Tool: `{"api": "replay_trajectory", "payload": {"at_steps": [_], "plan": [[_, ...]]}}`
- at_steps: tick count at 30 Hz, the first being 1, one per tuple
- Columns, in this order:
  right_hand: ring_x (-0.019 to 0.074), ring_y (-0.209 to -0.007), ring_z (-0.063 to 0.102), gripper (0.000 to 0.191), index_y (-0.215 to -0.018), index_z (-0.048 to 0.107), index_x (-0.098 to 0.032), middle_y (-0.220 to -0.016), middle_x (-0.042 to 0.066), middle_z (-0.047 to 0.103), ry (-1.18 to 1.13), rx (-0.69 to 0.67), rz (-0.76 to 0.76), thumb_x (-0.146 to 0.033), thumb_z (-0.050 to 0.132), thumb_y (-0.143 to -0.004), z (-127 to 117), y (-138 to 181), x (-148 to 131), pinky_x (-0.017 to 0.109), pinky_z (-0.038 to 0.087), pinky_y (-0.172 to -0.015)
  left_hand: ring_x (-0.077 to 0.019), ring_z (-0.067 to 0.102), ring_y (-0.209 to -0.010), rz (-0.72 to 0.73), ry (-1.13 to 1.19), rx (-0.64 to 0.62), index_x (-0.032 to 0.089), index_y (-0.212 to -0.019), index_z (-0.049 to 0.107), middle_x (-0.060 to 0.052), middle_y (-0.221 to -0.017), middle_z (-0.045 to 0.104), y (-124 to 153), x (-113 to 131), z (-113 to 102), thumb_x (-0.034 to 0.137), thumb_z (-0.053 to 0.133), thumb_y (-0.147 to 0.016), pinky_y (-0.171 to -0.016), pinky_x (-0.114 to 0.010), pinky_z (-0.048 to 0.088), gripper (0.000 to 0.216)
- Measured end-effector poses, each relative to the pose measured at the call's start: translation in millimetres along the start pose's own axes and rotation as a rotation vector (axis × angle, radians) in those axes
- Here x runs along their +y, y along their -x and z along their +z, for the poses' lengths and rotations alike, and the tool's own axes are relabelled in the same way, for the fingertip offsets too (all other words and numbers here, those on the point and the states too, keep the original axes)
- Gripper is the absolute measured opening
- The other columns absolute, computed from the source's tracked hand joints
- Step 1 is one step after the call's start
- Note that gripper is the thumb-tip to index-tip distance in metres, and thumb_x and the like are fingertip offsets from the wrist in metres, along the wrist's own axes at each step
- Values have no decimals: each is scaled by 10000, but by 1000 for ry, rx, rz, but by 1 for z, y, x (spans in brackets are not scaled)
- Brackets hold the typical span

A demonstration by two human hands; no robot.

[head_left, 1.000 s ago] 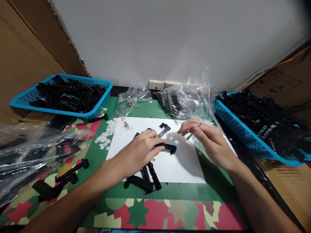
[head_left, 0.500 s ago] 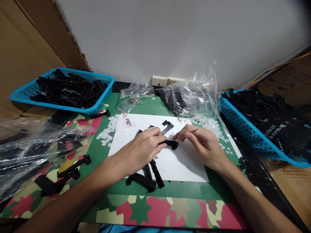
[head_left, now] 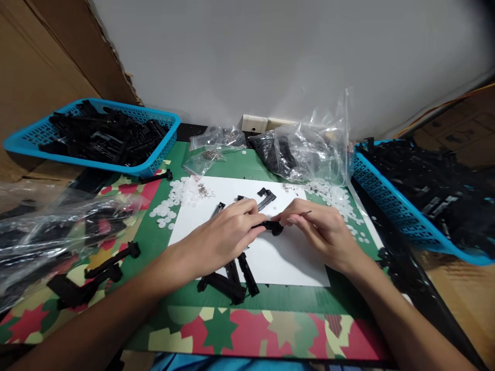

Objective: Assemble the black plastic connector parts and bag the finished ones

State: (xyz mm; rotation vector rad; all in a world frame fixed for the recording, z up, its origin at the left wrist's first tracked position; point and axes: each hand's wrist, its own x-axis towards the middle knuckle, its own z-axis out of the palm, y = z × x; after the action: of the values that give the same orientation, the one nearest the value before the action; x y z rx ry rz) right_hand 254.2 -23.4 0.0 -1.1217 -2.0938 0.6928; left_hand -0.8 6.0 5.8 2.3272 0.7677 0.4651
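My left hand [head_left: 235,229] pinches a black plastic part [head_left: 275,226] over a white sheet of paper [head_left: 297,265]. My right hand [head_left: 319,226] is closed at the rounded end of that part, fingertips against or just beside it. A thin rod-like tool [head_left: 307,212] pokes out of the right fingers; its other end is hidden. Another black part with a hooked end [head_left: 266,197] lies on the paper just beyond. Several more black parts [head_left: 247,273] lie under and in front of my left hand.
Blue baskets of black parts stand at left [head_left: 154,154] and right [head_left: 402,206]. White discs [head_left: 174,198] and tiny metal pieces [head_left: 204,190] lie by the paper. A clear bag of black pieces [head_left: 282,154] sits at the back; loose black parts [head_left: 81,288] rest at left.
My right hand has moved slightly left, bringing its fingertips up to the part's end. The left hand keeps its grip. The whole view has shifted a little.
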Motion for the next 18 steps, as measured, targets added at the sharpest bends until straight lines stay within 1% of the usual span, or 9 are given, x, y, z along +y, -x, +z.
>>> {"api": "replay_trajectory", "payload": {"at_steps": [5,10,14,18], "plan": [[179,-820,701,314,-923,694,-200,-889,60,735,-11,0,-7,-325,483,-1120,2,2,2,329,523,-774,-176,596,-896,-15,20,16,183,-1225,711,-39,-991,558,0,-1,2,199,516,-1086,-795,-307,450,240],[168,-808,697,298,-949,694,-198,-907,64,745,24,-6,-53,-308,478,-1123,2,2,3,316,512,-746,-164,572,-849,-25,44,34,177,-1193,739,-28,-959,546,0,-1,3,183,545,-1067,-747,-299,422,232],[168,-817,698,292,-966,693,-204,-929,67,752,28,-14,-63,-315,475,-1125,2,2,3,318,512,-752,-157,565,-825,-21,43,51,173,-1152,756,-28,-952,551,0,-1,3,178,560,-1055,-733,-297,415,219],[162,-794,681,300,-937,682,-199,-902,61,735,27,-22,-63,-309,474,-1123,2,1,1,310,502,-744,-155,570,-821,-10,38,54,168,-1140,763,-32,-957,556,1,0,3,167,563,-1050,-737,-291,420,220]]}}
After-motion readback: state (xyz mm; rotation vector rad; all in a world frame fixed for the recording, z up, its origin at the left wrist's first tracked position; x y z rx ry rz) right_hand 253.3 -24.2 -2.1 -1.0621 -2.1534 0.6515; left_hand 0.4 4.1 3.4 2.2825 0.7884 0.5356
